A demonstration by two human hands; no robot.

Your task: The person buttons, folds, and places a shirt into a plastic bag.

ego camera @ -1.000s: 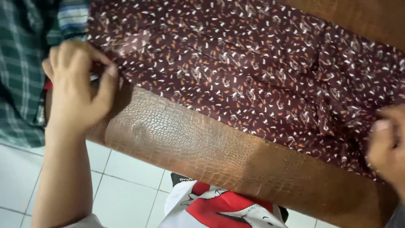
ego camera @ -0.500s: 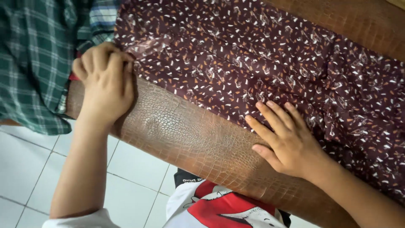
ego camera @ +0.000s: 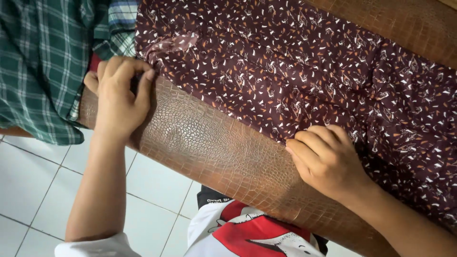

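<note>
1. Two hands of ours are on the patterned cloth [ego camera: 295, 76], a dark maroon fabric with small white and orange flecks, spread across the brown seat [ego camera: 209, 147].
2. Our left hand [ego camera: 116, 95] sits at the cloth's near left corner, fingers curled in and pinching the edge of the fabric between thumb and fingertips.
3. Our right hand [ego camera: 328, 159] lies further along the same near edge, fingers bent and closed down on the cloth; we cannot tell whether it grips a fold or only presses on it.
4. The cloth covers most of the seat's top and runs off the frame to the right, with its near hem lying along a bare strip of the scaly, crocodile-textured surface.
5. A green checked garment [ego camera: 43, 66] lies just left of the cloth, touching our left hand and hanging over the seat's end.
6. Below the seat we see white floor tiles [ego camera: 33, 190] and our own white and red shirt [ego camera: 247, 233].
</note>
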